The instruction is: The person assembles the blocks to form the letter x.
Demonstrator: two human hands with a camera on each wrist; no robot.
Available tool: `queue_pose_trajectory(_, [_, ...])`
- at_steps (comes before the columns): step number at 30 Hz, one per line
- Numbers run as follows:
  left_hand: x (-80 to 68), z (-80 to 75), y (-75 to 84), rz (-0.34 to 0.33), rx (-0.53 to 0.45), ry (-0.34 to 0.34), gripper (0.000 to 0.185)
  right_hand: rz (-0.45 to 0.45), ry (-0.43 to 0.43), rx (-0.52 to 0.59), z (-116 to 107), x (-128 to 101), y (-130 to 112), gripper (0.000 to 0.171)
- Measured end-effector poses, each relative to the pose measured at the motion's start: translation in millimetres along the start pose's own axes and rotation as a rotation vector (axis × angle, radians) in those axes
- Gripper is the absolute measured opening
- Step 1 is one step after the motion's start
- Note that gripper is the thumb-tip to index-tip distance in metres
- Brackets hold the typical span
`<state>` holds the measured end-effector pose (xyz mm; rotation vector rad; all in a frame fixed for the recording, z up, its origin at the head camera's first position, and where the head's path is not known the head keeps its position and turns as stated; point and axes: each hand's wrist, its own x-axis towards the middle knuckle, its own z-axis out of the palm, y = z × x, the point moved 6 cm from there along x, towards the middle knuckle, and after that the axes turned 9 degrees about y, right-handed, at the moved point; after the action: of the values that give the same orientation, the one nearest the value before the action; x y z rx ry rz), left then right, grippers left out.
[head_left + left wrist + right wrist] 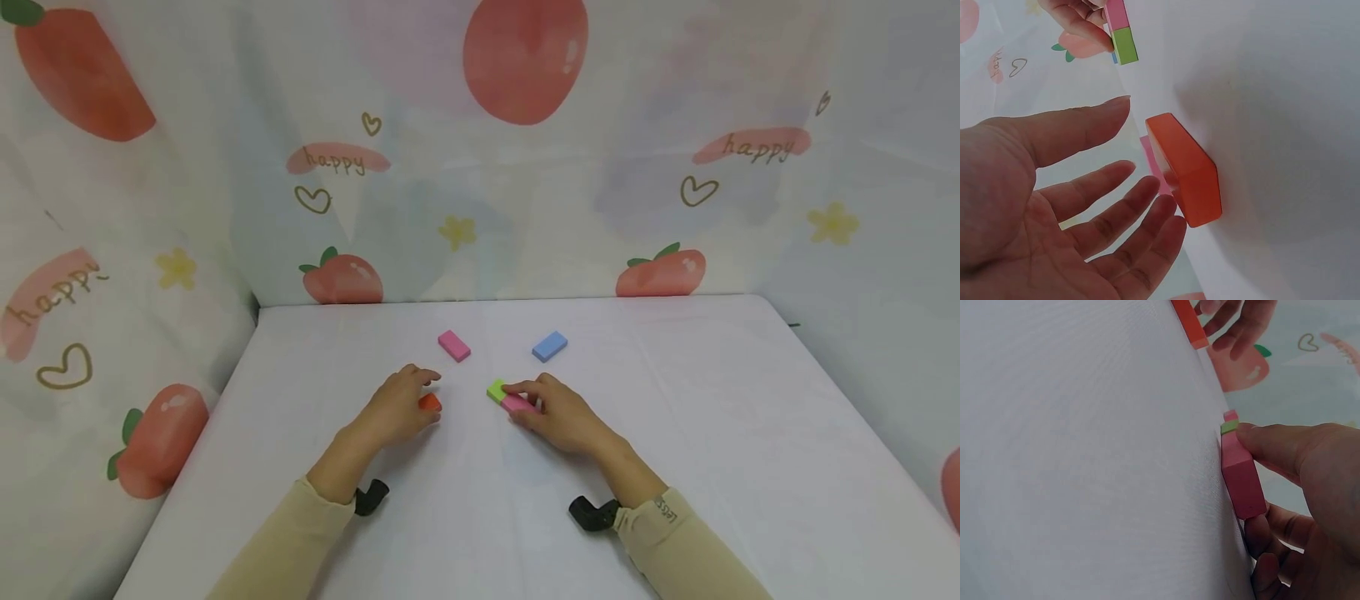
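Hiding most of the orange block (430, 402) on the white table (712, 433), the left hand (393, 408) is hovering w/ fingers relaxed, gripping nothing, while the right hand (558, 412) is pinching a pink block (517, 404), partly covered, lying end-to-end against a green block (496, 389).

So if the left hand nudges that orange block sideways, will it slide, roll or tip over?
The orange block lies flat on its broad face on the white table, so it would probably slide, not tip. Its flat sides and square edges make rolling unlikely. It looks stiff, small and likely light, so a gentle push from the left hand should do.
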<state>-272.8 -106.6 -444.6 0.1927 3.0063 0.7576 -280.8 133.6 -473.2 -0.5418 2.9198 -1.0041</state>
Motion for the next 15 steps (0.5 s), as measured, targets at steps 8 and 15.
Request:
queue_pose_trajectory(8, [0.1, -1.1, -8.2, -0.022, 0.019, 0.006, 0.054, 0.012, -0.006, 0.007, 1.4, 0.6, 0.9, 0.043])
queue_pose_trajectory(15, [-1.1, -2.6, -11.0, -0.018, 0.026, 0.006, 0.046, 0.023, -0.008, -0.001, 2.6, 1.4, 1.6, 0.043])
